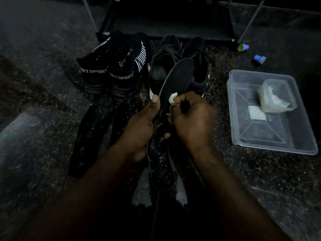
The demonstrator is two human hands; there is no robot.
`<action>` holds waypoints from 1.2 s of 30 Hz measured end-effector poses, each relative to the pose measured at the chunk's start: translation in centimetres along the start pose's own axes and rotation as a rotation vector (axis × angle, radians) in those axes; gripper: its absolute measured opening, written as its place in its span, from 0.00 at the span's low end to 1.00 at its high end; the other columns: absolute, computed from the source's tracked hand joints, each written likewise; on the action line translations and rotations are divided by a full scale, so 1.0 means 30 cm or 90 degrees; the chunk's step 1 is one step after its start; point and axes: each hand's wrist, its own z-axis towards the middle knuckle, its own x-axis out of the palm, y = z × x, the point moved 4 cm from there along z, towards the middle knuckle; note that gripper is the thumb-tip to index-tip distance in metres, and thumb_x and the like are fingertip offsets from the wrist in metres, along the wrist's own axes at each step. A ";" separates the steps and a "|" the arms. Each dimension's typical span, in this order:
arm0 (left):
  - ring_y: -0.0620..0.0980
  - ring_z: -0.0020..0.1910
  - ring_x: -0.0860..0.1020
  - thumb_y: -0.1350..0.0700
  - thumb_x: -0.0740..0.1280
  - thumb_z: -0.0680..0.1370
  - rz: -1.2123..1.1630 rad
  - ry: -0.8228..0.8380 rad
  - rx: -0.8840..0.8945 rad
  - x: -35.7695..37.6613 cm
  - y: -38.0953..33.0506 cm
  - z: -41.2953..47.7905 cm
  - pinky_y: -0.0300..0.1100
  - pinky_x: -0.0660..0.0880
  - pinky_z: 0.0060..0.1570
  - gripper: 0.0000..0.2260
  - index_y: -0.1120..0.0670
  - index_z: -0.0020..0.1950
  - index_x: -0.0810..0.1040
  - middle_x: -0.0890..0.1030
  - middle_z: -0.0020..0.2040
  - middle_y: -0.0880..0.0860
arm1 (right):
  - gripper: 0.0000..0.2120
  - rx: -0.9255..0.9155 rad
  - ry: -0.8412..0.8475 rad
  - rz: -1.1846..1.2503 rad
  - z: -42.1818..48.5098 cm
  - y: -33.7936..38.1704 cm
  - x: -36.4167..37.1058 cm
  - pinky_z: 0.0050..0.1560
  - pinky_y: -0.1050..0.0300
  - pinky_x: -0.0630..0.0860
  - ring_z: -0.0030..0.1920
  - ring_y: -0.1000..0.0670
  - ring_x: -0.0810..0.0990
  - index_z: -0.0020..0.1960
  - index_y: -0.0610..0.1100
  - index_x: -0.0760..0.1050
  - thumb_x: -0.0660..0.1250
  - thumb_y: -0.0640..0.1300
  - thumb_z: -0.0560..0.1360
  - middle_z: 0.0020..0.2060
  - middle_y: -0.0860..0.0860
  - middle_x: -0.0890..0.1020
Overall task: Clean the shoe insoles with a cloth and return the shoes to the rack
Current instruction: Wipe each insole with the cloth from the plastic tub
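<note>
1. I see the insole (pixel 175 79) raised over the floor (pixel 43 101) in front of the shoes, its lower end clamped in my left hand (pixel 139 129), thumb pressed along its edge.
2. My right hand (pixel 191 119) is a closed grip bunched around the white cloth (pixel 172 99), touching the insole: I judge wiping is in hand.
3. Next calls for strokes toward the toe, then refitting.
4. Two loose insoles (pixel 88 136) lie below; sport shoes (pixel 112 72), black lace-ups (pixel 166 61) and a clear tray (pixel 271 136) crowd the path to the rack (pixel 173 20).
</note>
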 end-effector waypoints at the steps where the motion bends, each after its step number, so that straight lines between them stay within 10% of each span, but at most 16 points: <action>1: 0.55 0.53 0.83 0.41 0.61 0.83 -0.010 -0.005 0.002 -0.003 0.000 0.000 0.47 0.80 0.47 0.22 0.54 0.65 0.82 0.85 0.58 0.57 | 0.04 -0.017 0.003 0.012 -0.005 0.021 0.005 0.41 0.51 0.81 0.38 0.53 0.82 0.44 0.48 0.82 0.71 0.40 0.73 0.38 0.54 0.83; 12: 0.52 0.47 0.83 0.39 0.61 0.83 0.015 0.009 0.010 0.001 -0.002 0.004 0.47 0.78 0.45 0.21 0.51 0.65 0.82 0.86 0.55 0.56 | 0.04 0.027 -0.010 0.006 0.002 -0.009 -0.012 0.41 0.51 0.83 0.38 0.54 0.84 0.46 0.50 0.83 0.70 0.42 0.75 0.40 0.55 0.85; 17: 0.52 0.60 0.84 0.43 0.59 0.85 -0.050 0.026 -0.003 -0.003 -0.005 -0.002 0.47 0.80 0.60 0.20 0.53 0.70 0.79 0.85 0.61 0.55 | 0.04 -0.087 -0.004 0.049 -0.025 0.091 0.016 0.45 0.51 0.80 0.42 0.53 0.83 0.46 0.45 0.84 0.72 0.39 0.73 0.41 0.53 0.84; 23: 0.56 0.49 0.81 0.39 0.61 0.82 -0.006 0.018 0.000 -0.007 0.006 0.010 0.48 0.76 0.46 0.24 0.56 0.65 0.82 0.85 0.55 0.59 | 0.03 -0.034 -0.042 -0.019 -0.004 0.014 -0.021 0.45 0.51 0.80 0.42 0.54 0.82 0.46 0.46 0.84 0.72 0.40 0.74 0.42 0.53 0.84; 28: 0.56 0.65 0.81 0.40 0.62 0.83 -0.055 0.036 -0.016 -0.015 0.022 0.023 0.54 0.74 0.69 0.23 0.53 0.72 0.78 0.83 0.64 0.57 | 0.04 -0.083 -0.035 0.046 -0.032 0.094 0.008 0.45 0.55 0.79 0.42 0.54 0.83 0.44 0.45 0.85 0.73 0.37 0.72 0.41 0.52 0.85; 36: 0.59 0.51 0.81 0.35 0.62 0.81 -0.028 0.014 -0.015 -0.031 0.014 0.030 0.50 0.78 0.50 0.27 0.56 0.65 0.82 0.84 0.58 0.61 | 0.05 -0.034 -0.030 -0.028 -0.002 0.011 -0.023 0.47 0.49 0.81 0.43 0.51 0.84 0.47 0.47 0.86 0.72 0.40 0.73 0.43 0.52 0.86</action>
